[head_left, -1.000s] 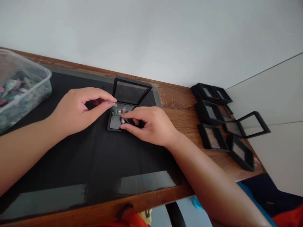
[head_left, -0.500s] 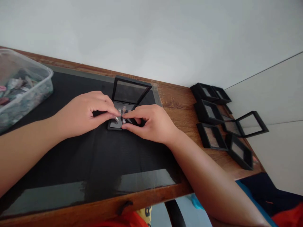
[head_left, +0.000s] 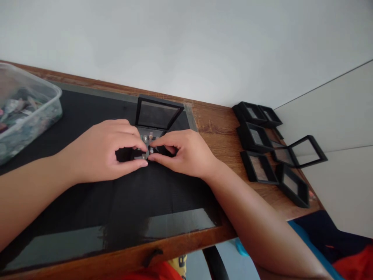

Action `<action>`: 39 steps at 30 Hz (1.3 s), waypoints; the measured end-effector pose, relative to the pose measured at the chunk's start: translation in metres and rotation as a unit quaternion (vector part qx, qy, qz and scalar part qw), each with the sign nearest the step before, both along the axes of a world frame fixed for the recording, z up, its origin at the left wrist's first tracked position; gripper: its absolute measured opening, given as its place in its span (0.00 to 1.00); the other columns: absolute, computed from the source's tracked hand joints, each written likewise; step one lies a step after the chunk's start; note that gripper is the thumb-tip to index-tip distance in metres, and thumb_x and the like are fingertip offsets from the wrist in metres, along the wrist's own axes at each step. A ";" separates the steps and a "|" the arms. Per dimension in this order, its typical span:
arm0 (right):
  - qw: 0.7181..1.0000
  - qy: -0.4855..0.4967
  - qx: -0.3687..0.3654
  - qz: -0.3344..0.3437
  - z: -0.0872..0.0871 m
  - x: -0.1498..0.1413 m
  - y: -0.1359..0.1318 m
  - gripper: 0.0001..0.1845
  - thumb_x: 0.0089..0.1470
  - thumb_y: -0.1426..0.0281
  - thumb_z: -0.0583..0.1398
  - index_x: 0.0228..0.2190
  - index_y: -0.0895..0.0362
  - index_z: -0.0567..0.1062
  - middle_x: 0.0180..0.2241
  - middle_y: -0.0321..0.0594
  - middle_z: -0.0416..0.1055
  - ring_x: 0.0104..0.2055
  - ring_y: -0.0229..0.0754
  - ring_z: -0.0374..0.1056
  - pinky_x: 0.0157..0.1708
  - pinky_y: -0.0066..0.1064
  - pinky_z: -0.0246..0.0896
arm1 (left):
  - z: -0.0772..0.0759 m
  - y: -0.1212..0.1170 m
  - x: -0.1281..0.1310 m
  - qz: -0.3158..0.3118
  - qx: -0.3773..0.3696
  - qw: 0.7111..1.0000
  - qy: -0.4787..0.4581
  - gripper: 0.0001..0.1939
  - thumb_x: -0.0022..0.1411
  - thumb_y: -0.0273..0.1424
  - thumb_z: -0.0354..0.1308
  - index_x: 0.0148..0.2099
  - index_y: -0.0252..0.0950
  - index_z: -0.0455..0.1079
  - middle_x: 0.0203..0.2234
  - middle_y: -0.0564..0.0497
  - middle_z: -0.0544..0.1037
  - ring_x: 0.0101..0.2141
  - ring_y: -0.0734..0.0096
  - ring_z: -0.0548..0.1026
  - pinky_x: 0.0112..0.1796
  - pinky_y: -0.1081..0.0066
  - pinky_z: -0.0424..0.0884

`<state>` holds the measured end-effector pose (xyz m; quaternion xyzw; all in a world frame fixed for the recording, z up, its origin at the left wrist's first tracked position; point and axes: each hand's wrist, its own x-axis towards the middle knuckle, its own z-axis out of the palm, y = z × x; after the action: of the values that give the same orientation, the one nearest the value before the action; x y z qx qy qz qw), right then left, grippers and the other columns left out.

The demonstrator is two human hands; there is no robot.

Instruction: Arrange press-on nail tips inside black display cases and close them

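In the near part of the hinged black display case point(head_left: 159, 132), whose clear-paned lid point(head_left: 159, 114) stands raised on the far side, the left hand point(head_left: 101, 152) has thumb and forefinger apart around a small pale piece point(head_left: 143, 156). Just to its right and slightly farther, the right hand point(head_left: 189, 153) frames a second pale piece point(head_left: 151, 150) between thumb and forefinger; I cannot tell whether either is pinched, or its long axis. A cross-marked piece point(head_left: 145, 138) lies farther in, beyond the left fingertips.
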<state>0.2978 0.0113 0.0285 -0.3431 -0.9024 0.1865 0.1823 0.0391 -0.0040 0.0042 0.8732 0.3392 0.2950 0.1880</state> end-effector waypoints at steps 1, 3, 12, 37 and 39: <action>1.000 0.000 0.000 -0.001 0.000 0.000 0.000 0.10 0.63 0.62 0.73 0.43 0.55 0.89 0.26 0.32 0.77 0.26 0.34 0.64 0.31 0.29 0.54 | -0.001 0.000 0.000 -0.008 0.010 1.000 0.016 0.12 0.69 0.45 0.66 0.41 0.43 0.85 0.34 0.51 0.85 0.36 0.65 0.78 0.41 0.65 0.69; 1.000 -0.001 -0.004 -0.005 0.000 0.000 0.000 0.11 0.63 0.62 0.73 0.43 0.55 0.89 0.27 0.32 0.77 0.26 0.34 0.64 0.31 0.29 0.53 | -0.002 0.001 0.000 -0.014 0.033 0.999 0.040 0.13 0.71 0.45 0.64 0.41 0.44 0.85 0.34 0.51 0.85 0.36 0.65 0.78 0.41 0.64 0.68; 0.999 -0.026 -0.027 0.006 0.000 0.000 0.001 0.11 0.66 0.62 0.70 0.46 0.54 0.88 0.29 0.34 0.79 0.29 0.35 0.69 0.32 0.29 0.52 | -0.003 0.001 -0.001 -0.010 0.035 0.997 0.065 0.19 0.76 0.43 0.56 0.40 0.45 0.86 0.32 0.52 0.85 0.35 0.65 0.77 0.41 0.63 0.68; 0.998 -0.033 -0.035 0.031 0.002 0.002 0.001 0.13 0.67 0.60 0.70 0.48 0.54 0.87 0.27 0.31 0.74 0.29 0.35 0.67 0.33 0.29 0.50 | -0.005 -0.005 -0.002 0.102 -0.063 0.991 0.060 0.16 0.66 0.50 0.57 0.36 0.47 0.79 0.22 0.55 0.74 0.24 0.69 0.70 0.28 0.66 0.61; 0.998 -0.033 -0.030 0.036 0.002 0.002 0.001 0.13 0.67 0.60 0.70 0.48 0.54 0.87 0.27 0.31 0.74 0.29 0.35 0.67 0.33 0.29 0.49 | -0.005 -0.007 -0.001 0.108 -0.064 0.989 0.075 0.15 0.66 0.50 0.59 0.39 0.47 0.79 0.23 0.56 0.74 0.25 0.70 0.71 0.30 0.67 0.62</action>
<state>0.2994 0.0123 0.0307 -0.3219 -0.9136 0.2084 0.1352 0.0384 -0.0111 -0.0003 0.8372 0.4631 0.2250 0.1844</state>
